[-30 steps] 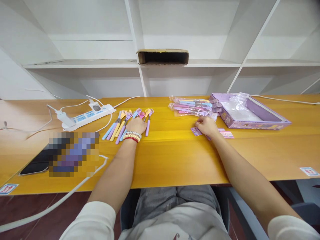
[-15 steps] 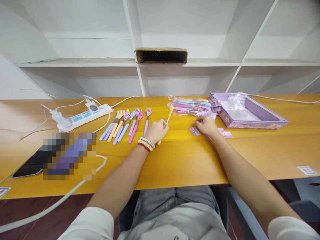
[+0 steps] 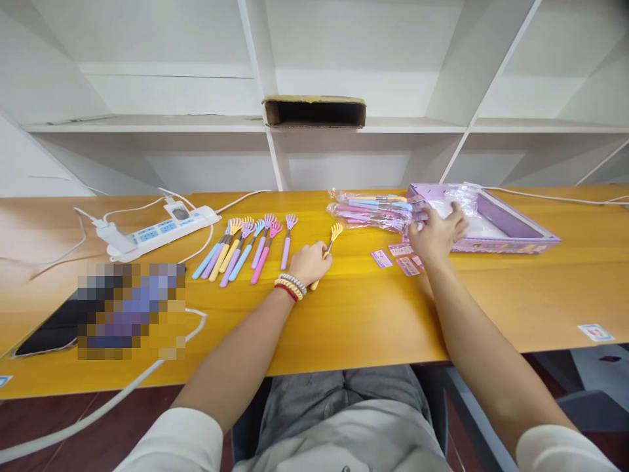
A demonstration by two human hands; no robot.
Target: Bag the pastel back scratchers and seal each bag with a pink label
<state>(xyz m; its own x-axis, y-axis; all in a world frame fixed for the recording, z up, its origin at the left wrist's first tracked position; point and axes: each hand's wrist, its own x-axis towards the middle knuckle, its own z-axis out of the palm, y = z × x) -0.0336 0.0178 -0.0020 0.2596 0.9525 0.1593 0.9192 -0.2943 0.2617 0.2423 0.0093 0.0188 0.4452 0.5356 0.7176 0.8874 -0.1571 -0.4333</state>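
My left hand (image 3: 310,264), with bands at the wrist, is closed on a yellow claw-headed stick (image 3: 335,233) whose head points away from me. Left of it lie several similar sticks (image 3: 240,249) in blue, purple, yellow and pink. My right hand (image 3: 437,235) is over the near left edge of a purple box (image 3: 525,246), fingers spread and nothing seen in them. Plastic-wrapped sticks (image 3: 373,210) lie left of the box. Small pink cards (image 3: 382,258) rest on the table between my hands.
A white power strip (image 3: 162,231) with cables stands at the back left. Nearer me are a black phone (image 3: 49,328) and a blurred-out item. Clear plastic (image 3: 464,200) lies in the box. A cardboard box (image 3: 314,111) sits on the white shelf.
My right hand has moved from the small cards up and right to the purple box, and its fingers have spread. The yellow stick in my left hand has turned slightly, showing its claw head more.
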